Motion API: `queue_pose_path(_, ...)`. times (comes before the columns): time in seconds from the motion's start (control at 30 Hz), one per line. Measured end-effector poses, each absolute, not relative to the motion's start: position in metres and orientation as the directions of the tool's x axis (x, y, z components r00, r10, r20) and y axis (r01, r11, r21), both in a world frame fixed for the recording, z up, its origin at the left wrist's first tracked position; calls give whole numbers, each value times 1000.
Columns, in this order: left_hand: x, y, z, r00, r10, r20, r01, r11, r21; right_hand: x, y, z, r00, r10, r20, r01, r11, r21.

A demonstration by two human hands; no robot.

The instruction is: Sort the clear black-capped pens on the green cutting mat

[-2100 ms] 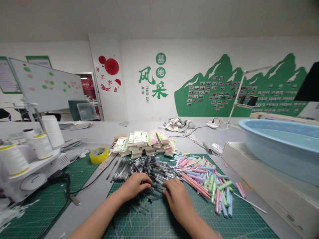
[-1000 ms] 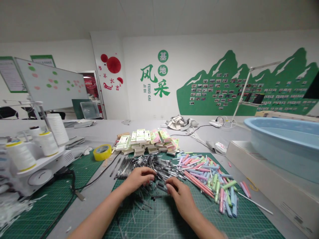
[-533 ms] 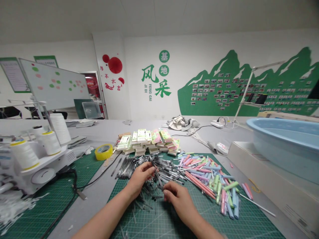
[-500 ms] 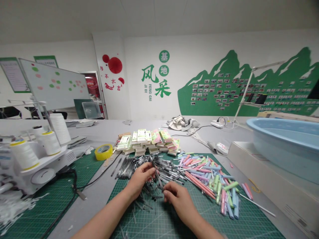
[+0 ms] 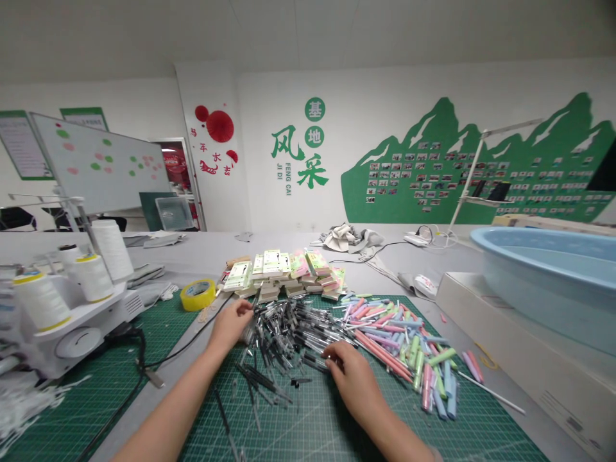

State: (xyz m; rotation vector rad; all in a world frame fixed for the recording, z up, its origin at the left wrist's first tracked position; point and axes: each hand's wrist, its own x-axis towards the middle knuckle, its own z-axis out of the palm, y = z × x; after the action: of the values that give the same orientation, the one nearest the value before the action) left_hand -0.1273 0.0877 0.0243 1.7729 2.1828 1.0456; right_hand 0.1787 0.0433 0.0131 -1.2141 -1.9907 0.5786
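Note:
My left hand (image 5: 231,326) is at the left edge of a heap of black-and-clear pens (image 5: 283,330), its fingers loosely curved against the pens and its thumb partly hidden. My right hand (image 5: 350,371) rests at the near right side of the heap, thumb and fingers slightly apart beside several pen ends. No pen shows clearly in either hand. Several loose dark pens (image 5: 264,380) lie in front of the heap on the green cutting mat (image 5: 308,427), along with a small black piece (image 5: 295,384).
Pastel tubes (image 5: 416,346) lie scattered to the right. Small boxes (image 5: 276,263) are stacked behind the pens. On the left stand yellow tape (image 5: 197,294) and a sewing machine (image 5: 79,346) with thread cones. A blue basin (image 5: 543,260) sits on a white box (image 5: 510,353) at right.
The pen held between my hands is no longer seen there. My left hand has moved left to the heap's edge; my right hand has shifted slightly right and up. More loose pens show in front.

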Motion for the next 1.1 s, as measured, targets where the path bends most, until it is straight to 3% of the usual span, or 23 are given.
queue_pose_path(0.2, -166, 89, 11, -335, 908, 253, 866, 190, 463, 182, 49, 4, -332, 874, 353, 734, 475, -486)
queue_pose_path(0.6, -154, 88, 17, -257, 920, 297, 909, 126, 397, 175, 57, -4, -361, 852, 380, 854, 466, -232)
queue_pose_path(0.73, -134, 80, 33, -6, 933, 360, 888, -160, 431, 176, 59, -9, -347, 860, 373, 875, 440, -201)
queue_pose_path(0.8, -124, 75, 39, 231, 935, 270, 811, -338, 478, 176, 60, -9, -345, 863, 370, 878, 436, -199)
queue_pose_path(0.9, -113, 68, 42, 481, 873, 74, 729, -446, 520, 177, 59, -8, -336, 870, 362, 878, 428, -213)
queue_pose_path(1.1, -102, 61, 40, 521, 854, -8, 763, -461, 452, 177, 57, -7, -358, 859, 366, 871, 449, -202)
